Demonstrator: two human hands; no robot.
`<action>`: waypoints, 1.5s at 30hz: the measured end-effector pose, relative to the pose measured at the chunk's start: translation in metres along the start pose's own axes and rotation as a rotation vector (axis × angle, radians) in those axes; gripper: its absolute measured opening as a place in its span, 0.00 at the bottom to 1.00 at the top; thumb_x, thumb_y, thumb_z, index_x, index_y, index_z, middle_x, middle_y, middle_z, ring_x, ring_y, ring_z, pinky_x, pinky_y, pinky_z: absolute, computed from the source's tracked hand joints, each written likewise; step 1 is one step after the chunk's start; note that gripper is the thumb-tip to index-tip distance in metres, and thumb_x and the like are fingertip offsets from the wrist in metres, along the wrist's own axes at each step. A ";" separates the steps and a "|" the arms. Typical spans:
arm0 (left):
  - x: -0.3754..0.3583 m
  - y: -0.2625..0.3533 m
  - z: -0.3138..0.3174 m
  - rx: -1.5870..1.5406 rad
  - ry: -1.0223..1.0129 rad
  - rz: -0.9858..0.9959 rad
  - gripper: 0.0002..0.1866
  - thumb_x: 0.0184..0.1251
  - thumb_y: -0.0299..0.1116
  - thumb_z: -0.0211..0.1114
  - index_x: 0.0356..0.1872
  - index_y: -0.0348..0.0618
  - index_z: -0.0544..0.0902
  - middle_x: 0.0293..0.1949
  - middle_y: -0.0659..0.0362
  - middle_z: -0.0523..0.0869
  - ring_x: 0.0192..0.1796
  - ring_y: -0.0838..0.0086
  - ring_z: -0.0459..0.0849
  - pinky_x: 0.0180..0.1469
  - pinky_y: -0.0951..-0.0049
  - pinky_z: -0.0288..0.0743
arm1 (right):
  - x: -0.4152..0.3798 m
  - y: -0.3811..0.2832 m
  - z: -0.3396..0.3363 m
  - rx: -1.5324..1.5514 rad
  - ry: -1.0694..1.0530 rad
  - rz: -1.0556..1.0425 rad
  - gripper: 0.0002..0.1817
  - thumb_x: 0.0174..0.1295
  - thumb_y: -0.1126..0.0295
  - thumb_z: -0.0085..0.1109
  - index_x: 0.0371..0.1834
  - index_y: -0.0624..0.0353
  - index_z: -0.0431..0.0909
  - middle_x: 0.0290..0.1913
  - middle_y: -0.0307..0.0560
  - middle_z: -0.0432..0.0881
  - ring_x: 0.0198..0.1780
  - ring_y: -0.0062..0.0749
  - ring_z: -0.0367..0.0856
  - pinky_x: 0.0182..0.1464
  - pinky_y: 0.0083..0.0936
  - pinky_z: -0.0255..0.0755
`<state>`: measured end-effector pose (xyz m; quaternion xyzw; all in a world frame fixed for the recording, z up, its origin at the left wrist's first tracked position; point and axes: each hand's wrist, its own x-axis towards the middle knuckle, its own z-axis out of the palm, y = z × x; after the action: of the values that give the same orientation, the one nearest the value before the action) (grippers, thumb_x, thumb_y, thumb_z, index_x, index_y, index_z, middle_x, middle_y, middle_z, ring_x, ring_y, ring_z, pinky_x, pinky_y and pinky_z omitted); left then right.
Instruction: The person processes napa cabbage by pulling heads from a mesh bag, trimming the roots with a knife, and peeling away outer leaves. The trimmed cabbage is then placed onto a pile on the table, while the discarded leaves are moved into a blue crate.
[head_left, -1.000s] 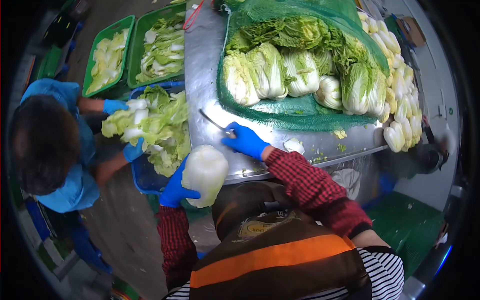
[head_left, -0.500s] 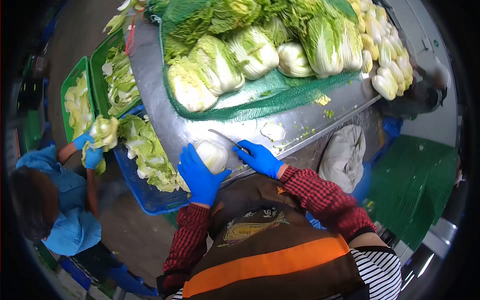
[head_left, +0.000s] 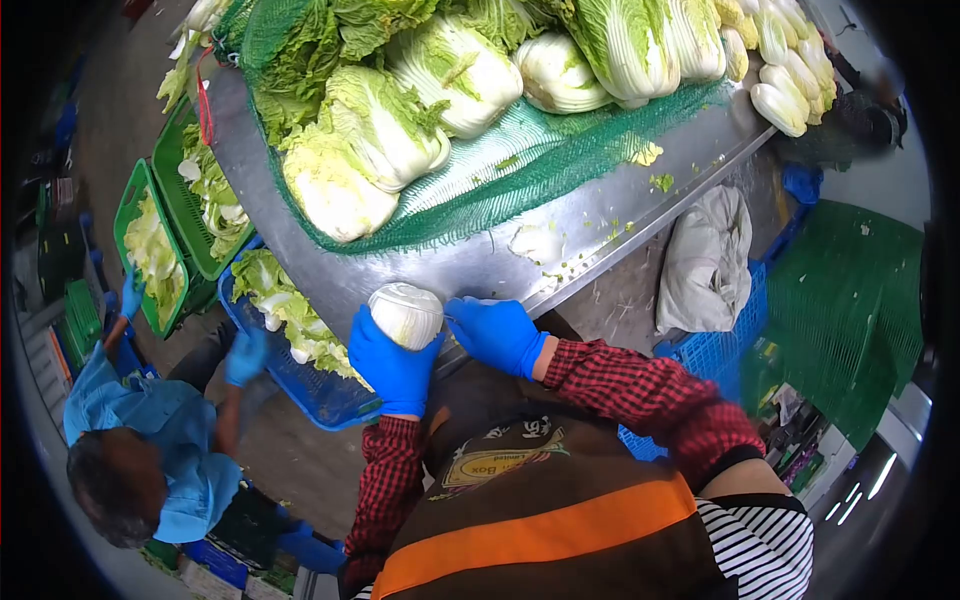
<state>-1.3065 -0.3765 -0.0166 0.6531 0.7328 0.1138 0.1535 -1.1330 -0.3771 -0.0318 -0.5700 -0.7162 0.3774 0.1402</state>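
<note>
Now left hand (head_left: 394, 366): hugs cabbage (head_left: 406, 308); keep it steady.
Right hand (head_left: 496, 336): curled, cannot tell on what.

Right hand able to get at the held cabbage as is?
Probably yes: the right hand is close beside the cabbage, with nothing visible between them; the left hand holds it from the near side.

Left hand (head_left: 392, 368), right hand (head_left: 492, 338): that's two, and one cabbage (head_left: 407, 308) with them! Six more (head_left: 340, 190) in the front row, one net (head_left: 445, 222), one table (head_left: 252, 165), two green crates (head_left: 225, 258) of leaves, one sack (head_left: 705, 260), one red cord (head_left: 205, 110)!
</note>
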 end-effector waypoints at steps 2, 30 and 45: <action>0.000 -0.001 0.001 -0.008 -0.013 -0.004 0.55 0.30 0.50 0.84 0.62 0.34 0.68 0.56 0.42 0.76 0.55 0.47 0.76 0.56 0.52 0.70 | -0.001 -0.001 0.003 -0.017 -0.016 0.006 0.05 0.66 0.64 0.53 0.39 0.51 0.72 0.32 0.47 0.79 0.31 0.46 0.83 0.29 0.39 0.76; 0.005 -0.009 0.008 0.036 -0.011 -0.008 0.54 0.32 0.52 0.82 0.63 0.36 0.66 0.56 0.44 0.76 0.56 0.48 0.76 0.57 0.52 0.70 | 0.034 0.041 0.058 -0.212 -0.182 0.083 0.07 0.61 0.73 0.51 0.41 0.62 0.72 0.34 0.59 0.82 0.33 0.54 0.85 0.31 0.44 0.79; 0.007 -0.085 -0.007 -1.089 -0.153 -0.242 0.45 0.44 0.30 0.81 0.66 0.37 0.65 0.61 0.51 0.73 0.64 0.63 0.71 0.65 0.63 0.67 | 0.038 -0.033 -0.012 0.953 -0.239 0.595 0.36 0.62 0.36 0.56 0.54 0.62 0.76 0.40 0.43 0.81 0.29 0.22 0.74 0.33 0.22 0.74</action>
<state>-1.3880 -0.3798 -0.0417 0.3971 0.6246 0.4095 0.5333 -1.1607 -0.3394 -0.0093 -0.5745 -0.2866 0.7435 0.1873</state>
